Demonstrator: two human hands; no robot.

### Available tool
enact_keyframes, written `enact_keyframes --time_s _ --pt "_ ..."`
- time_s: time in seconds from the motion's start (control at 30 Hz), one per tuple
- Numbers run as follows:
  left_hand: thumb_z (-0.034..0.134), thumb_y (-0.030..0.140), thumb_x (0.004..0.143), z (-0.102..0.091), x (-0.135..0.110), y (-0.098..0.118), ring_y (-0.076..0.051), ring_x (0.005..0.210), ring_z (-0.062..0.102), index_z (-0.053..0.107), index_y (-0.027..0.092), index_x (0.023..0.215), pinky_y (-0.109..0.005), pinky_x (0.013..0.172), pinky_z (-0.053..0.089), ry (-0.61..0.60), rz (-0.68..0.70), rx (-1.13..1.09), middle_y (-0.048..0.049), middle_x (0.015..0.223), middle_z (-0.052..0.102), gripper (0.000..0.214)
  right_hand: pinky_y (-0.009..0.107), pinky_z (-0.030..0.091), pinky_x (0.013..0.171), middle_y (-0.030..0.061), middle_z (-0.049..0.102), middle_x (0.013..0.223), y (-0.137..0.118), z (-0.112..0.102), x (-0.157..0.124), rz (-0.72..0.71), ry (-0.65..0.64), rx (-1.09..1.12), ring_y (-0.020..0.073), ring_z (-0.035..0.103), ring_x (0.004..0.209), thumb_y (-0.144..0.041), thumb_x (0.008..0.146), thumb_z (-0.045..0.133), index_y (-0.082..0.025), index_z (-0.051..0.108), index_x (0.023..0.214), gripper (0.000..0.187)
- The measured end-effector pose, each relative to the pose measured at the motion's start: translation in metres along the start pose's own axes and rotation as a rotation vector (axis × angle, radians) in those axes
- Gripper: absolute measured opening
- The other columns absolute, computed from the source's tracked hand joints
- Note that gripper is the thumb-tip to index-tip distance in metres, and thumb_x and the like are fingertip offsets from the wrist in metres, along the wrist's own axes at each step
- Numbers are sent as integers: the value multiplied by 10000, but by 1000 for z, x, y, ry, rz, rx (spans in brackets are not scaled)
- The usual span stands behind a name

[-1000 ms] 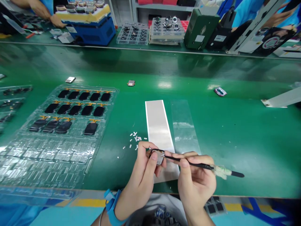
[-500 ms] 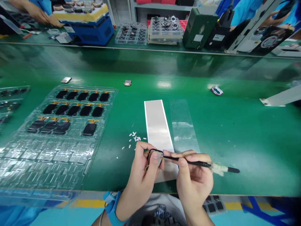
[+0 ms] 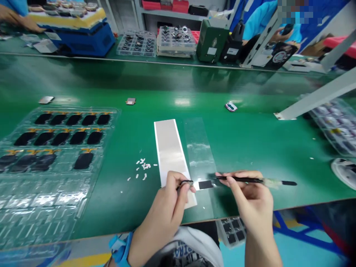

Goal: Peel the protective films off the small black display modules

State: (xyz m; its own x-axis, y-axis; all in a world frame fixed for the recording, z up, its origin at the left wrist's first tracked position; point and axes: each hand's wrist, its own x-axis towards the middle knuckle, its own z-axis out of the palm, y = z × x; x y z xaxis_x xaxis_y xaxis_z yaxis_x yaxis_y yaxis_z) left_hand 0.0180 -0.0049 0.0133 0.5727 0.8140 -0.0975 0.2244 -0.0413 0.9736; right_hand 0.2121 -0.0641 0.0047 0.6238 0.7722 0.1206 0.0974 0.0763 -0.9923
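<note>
My left hand (image 3: 174, 202) pinches a small black-rimmed screen part (image 3: 185, 183) between thumb and fingers, over the lower end of a long grey strip with white edges (image 3: 170, 148). Held level in my right hand (image 3: 247, 194) are black tweezers (image 3: 250, 180), with pale wrapping near their back end. Their tips point left, apart from the screen part. Between the hands a dark rectangle with a white end (image 3: 205, 184) shows over a clear film strip (image 3: 198, 148); whether it lies on the film I cannot tell. Several small white scraps (image 3: 145, 165) are scattered left of the grey strip.
A clear tray (image 3: 96, 159) with rows of black screens fills the left side. Small parts lie at the back, including a purple-edged one (image 3: 231, 106). A white post (image 3: 314, 98) and another tray (image 3: 339, 122) stand right. Co-workers' hands show beyond the raised shelf.
My right hand has drawn the tweezers away from the screen part, to the right. My left hand has tilted the part nearly edge-on. The dark rectangle now shows. The view has swung right.
</note>
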Motion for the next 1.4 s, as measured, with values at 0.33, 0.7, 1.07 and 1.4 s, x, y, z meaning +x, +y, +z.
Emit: enact_keyframes --time_s 0.33,0.7,1.07,1.4 --pt "329 313 1039 24 18 10 -254 852 702 497 239 1093 -327 700 466 -247 40 378 -60 960 720 192 322 640 800 67 684 892 18 -21 -8 87 -139 -93 219 755 833 -281 850 728 -154 670 851 139" --pt "381 268 1007 23 22 14 -207 722 683 511 231 1072 -296 640 473 -228 41 388 -46 962 718 150 313 645 776 39 631 887 18 -19 -8 96 -122 -28 211 755 813 -288 843 739 -169 645 851 152" --pt "526 334 981 20 19 6 -158 706 650 696 255 1116 -246 641 491 -92 0 93 -13 861 736 231 327 675 686 -15 638 841 -13 -4 -13 -126 -23 197 191 762 801 -115 937 578 -242 517 961 144" --pt "581 179 924 15 19 8 -135 675 637 688 244 1236 -219 621 513 57 159 104 -17 908 757 336 348 673 742 5 670 905 -32 39 -26 -337 -97 205 186 747 904 -34 932 526 -255 482 1015 239"
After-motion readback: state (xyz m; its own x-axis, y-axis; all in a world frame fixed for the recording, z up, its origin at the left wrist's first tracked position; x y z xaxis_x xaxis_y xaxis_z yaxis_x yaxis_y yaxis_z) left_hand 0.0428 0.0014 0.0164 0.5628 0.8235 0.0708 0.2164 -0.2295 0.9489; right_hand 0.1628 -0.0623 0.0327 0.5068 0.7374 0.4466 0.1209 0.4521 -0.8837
